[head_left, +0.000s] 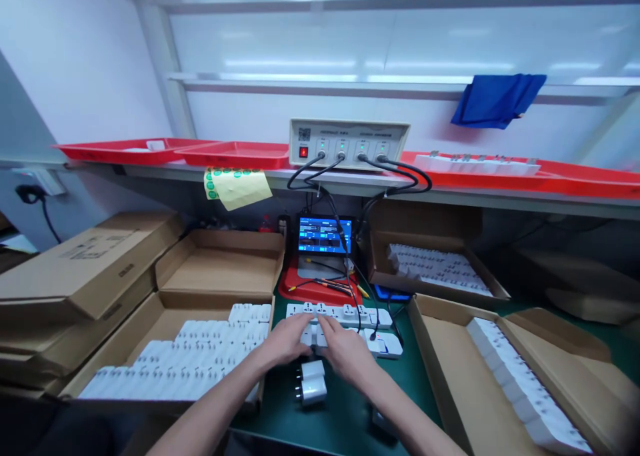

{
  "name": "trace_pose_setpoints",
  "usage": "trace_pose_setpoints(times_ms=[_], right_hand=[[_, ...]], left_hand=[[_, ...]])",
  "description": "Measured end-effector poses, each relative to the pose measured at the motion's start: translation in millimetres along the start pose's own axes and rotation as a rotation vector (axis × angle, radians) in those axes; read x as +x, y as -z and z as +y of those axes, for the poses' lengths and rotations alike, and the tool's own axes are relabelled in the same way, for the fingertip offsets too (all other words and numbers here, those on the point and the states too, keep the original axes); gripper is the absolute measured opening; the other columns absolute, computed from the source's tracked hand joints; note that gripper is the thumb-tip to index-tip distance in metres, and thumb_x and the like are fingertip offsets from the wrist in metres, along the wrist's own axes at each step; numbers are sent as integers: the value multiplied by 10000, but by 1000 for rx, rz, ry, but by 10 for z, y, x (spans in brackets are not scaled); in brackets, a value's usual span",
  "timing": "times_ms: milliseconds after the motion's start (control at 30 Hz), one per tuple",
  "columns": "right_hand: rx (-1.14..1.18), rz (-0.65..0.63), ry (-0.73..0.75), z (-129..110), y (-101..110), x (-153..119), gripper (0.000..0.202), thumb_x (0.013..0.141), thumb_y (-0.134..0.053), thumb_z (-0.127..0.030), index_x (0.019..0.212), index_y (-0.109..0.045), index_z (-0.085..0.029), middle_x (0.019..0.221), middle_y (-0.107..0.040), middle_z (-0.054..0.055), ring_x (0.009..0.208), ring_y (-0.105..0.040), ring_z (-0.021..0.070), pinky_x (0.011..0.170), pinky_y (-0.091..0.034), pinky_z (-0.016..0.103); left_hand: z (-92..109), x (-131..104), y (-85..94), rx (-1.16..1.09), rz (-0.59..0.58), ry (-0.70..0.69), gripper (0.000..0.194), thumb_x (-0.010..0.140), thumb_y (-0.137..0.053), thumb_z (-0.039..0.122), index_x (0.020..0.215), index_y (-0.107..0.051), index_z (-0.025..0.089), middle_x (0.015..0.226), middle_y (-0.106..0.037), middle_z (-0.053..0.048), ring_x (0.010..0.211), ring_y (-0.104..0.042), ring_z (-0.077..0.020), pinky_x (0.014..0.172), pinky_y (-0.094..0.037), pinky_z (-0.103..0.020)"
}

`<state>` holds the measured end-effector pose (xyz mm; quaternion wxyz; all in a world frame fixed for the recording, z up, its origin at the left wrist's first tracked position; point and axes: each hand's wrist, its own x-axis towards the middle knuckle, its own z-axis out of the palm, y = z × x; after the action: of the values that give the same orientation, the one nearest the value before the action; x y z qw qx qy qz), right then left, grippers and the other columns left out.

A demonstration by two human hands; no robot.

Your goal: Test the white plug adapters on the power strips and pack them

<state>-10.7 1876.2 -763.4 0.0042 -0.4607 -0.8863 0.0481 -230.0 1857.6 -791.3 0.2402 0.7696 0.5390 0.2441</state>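
Side by side, my left hand (286, 339) and my right hand (346, 351) reach over the front white power strip (393, 345). Both have their fingers closed, bent downward around white surfaces; whether these are chargers or the strip itself I cannot tell. Behind them runs a second white power strip (375, 317) with round-faced sockets. Just below my hands, two white plug chargers, a farther one (314, 369) and a nearer one (314, 391), lie together on the green mat (280, 419), prongs pointing left.
An open carton (143, 313) of white chargers stands left, another carton (440, 369) right. Behind are a blue-lit screen (325, 235), a red tray (290, 284) with probe leads and a further carton (375, 256). A tester box (350, 139) with black cables sits on the shelf.
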Motion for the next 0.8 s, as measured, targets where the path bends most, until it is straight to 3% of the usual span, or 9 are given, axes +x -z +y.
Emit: trace_pose_setpoints(times_ms=[167,300,433,533,600,733,800], right_hand=[[125,-25,57,6,82,140,822,918,-716,-170,1709,-502,-231,1659,-623,188,1374,-708,358,1139,-529,421],[107,6,94,92,232,-82,808,961,-677,-173,1724,-484,-354,1614,-604,142,1201,-760,312,1032,-562,393],[111,-8,157,113,350,-316,801,963,-614,-107,1686,-524,-442,1586,-566,118,1061,-775,258,944,-586,369],[285,63,223,138,385,-425,607,1023,-580,-155,1565,-647,-422,1592,-549,111,1178,-753,261,986,-614,369],[444,160,249,146,380,-471,497,1068,-564,-225,1522,-681,-391,1591,-559,120,1306,-711,284,1025,-634,382],[629,288,288,113,318,-520,446,1122,-553,-379,1550,-677,-377,1595,-590,137,1425,-658,319,1043,-669,410],[616,287,319,150,273,-548,469,1137,-548,-443,1591,-659,-402,1660,-562,128,1413,-677,322,1013,-688,408]], left_hand=[[-40,-55,-45,-21,-8,49,685,821,-802,220,1491,-657,211,1544,-735,-167,1486,-656,-404,1285,-479,-511],[60,-94,-37,-96,78,-16,709,877,-783,244,1564,-609,252,1589,-706,-143,1508,-636,-370,1304,-473,-527],[249,-159,22,-285,148,-119,856,868,-827,277,1671,-531,275,1650,-659,-143,1512,-626,-349,1308,-484,-541],[406,-224,40,-518,205,-89,899,796,-928,328,1630,-596,280,1568,-712,-128,1421,-674,-346,1283,-507,-529],[497,-289,27,-758,258,-7,776,844,-923,445,1555,-671,261,1487,-746,-131,1332,-711,-328,1230,-547,-515],[580,-444,-18,-1294,162,108,674,950,-811,655,1471,-730,234,1349,-772,-141,1098,-762,-270,988,-656,-455],[501,-511,20,-1352,181,141,672,902,-867,636,1414,-762,215,1218,-782,-112,965,-741,-223,897,-650,-395]])
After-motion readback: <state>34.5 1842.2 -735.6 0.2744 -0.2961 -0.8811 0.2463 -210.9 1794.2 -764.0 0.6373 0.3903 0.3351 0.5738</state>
